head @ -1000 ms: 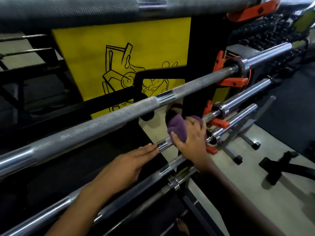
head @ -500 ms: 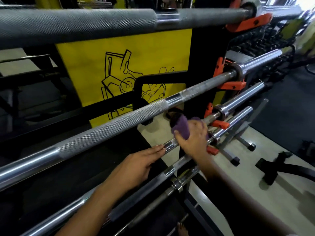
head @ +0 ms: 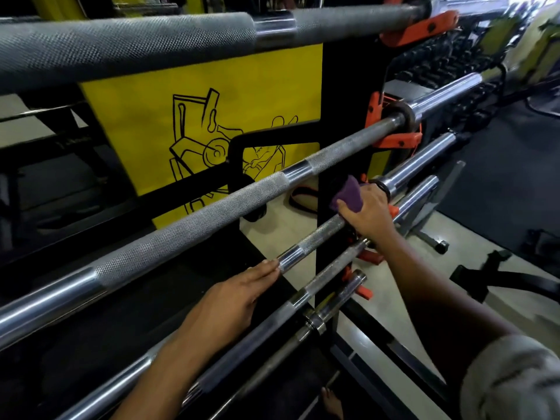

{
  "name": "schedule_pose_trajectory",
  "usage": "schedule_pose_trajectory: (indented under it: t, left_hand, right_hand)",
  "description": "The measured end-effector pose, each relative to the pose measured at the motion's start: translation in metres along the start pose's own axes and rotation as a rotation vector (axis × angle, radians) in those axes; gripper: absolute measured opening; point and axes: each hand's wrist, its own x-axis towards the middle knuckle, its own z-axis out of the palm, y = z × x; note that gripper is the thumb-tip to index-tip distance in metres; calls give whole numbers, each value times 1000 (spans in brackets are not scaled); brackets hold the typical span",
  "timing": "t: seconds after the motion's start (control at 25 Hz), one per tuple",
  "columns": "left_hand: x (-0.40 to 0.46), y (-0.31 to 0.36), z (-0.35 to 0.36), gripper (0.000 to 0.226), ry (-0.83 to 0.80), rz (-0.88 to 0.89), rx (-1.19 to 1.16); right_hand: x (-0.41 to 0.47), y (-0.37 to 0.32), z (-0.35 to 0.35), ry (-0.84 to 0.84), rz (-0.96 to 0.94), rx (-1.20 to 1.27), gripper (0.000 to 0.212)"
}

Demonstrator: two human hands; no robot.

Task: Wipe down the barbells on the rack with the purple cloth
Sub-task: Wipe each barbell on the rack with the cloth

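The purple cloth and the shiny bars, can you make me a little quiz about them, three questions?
1. True or false: the purple cloth is in the right hand.
2. What is the left hand doing? A) lying with straight fingers on the same barbell that the cloth wraps, B) gripping the top bar, C) holding a second cloth.
3. Fill in: the clips that hold the bars on the rack are ______ in colour.

Key:
1. True; the hand grips the cloth around the bar.
2. A.
3. Orange.
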Motion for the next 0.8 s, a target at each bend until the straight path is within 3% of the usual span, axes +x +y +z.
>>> schedule_pose_trajectory:
  t: [0.12, 0.2, 0.32, 0.44, 0.68, 0.8]
  left_hand:
    - [1, -1, 1, 74, 18, -2, -4]
    - [2, -1, 0, 71, 25, 0, -28]
    - [5, -4, 2, 65, 38, -7, -44]
    - [4, -6, 4, 59, 50, -16, -69]
    - [2, 0, 2, 63, 64, 17, 17]
    - [-12, -5, 6, 82, 0, 67, 154]
  right_hand:
    - [-7, -26, 9, 52, 98, 44, 65]
    - [-41, -64, 19, 108, 60, 73, 58]
    - [-76, -88, 30, 205, -192, 56, 45]
    - [-55, -60, 30, 131, -340, 32, 45]
    - [-19, -17, 20, 83, 55, 154, 61]
    - [-68, -47, 19, 167, 313, 684, 59]
